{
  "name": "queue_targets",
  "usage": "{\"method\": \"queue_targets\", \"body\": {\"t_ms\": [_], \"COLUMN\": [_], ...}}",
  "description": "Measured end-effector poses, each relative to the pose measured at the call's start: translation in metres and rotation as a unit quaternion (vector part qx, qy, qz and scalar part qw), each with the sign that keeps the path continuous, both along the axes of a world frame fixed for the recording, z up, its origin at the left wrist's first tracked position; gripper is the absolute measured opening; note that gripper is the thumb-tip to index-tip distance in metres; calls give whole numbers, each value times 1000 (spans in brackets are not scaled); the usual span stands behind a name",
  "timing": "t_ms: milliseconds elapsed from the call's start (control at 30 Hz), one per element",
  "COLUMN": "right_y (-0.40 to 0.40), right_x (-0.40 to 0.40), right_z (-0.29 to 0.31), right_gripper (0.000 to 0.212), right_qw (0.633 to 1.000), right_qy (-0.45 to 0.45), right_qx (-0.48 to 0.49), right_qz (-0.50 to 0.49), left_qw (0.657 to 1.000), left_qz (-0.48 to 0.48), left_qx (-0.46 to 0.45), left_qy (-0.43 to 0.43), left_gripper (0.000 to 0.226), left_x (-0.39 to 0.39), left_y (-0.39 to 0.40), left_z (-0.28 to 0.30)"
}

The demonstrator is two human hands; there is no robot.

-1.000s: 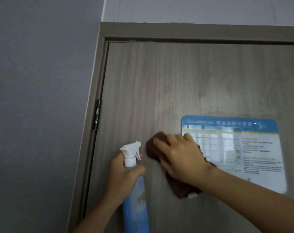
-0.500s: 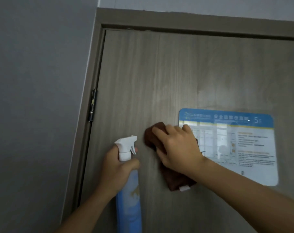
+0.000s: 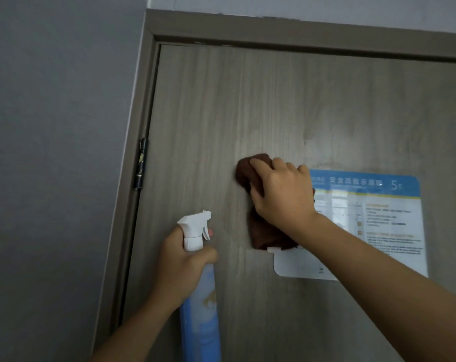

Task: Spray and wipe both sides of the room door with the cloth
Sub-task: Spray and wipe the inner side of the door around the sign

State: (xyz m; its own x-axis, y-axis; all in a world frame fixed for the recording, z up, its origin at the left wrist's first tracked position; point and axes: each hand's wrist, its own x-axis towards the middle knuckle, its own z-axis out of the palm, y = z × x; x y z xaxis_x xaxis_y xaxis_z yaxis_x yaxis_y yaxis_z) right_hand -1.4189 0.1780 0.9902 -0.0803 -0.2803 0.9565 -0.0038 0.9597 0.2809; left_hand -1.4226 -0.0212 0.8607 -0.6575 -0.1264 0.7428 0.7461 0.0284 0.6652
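My right hand [image 3: 281,194] has slid the cloth [image 3: 260,231] slightly up the door [image 3: 247,100], grip curled on it. Left hand [image 3: 181,259] stays clamped round spray bottle [image 3: 199,296]. This side still mid-wipe.

Brown cloth [image 3: 258,231], blue bottle [image 3: 200,317], grey-brown wood-grain door [image 3: 208,113], blue-topped sign [image 3: 365,184].

Matt grey-brown wood-grain room door [image 3: 286,105]; fuzzy brown wiping cloth [image 3: 263,233]; glossy laminated blue-and-white notice [image 3: 383,220]; translucent blue plastic spray bottle [image 3: 199,309]; dark metal hinge [image 3: 141,163].
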Motion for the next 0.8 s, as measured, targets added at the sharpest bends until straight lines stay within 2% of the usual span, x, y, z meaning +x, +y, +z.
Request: {"method": "queue_targets", "body": {"t_ms": [67, 167, 267, 367, 500, 600, 667, 800], "right_y": [1, 12, 25, 25, 14, 3, -1, 11], "right_x": [2, 8, 10, 7, 2, -1, 1, 6], "right_z": [-26, -79, -99, -72, -19, -12, -39, -137], "right_gripper": [43, 57, 56, 49, 43, 43, 49, 63], "right_qw": [999, 990, 980, 987, 998, 1000, 999, 979], "right_qy": [-19, -62, -69, -45, -26, -18, -26, -79], "right_qx": [29, 125, 185, 154, 54, 4, 22, 183], "right_qz": [10, 13, -4, -11, 4, 16, 25, 52], "left_qw": [1000, 1000, 1000, 1000, 1000, 1000, 999, 999], "left_qz": [5, 20, 17, 16, 13, 2, -7, -24], "left_qx": [1, 9, 4, 15, 10, 12, 12, 12], "left_qy": [2, 5, 15, 19, 20, 27, 30, 34], "left_gripper": [38, 39, 41, 43, 37, 37, 38, 38], "left_x": [-1, -2, -1, -3, -5, -5, -5, -5], "left_y": [0, 1, 2, 2, 2, 1, -1, -6], "left_z": [0, 1, 2, 3, 3, 3, 3, 0]}}
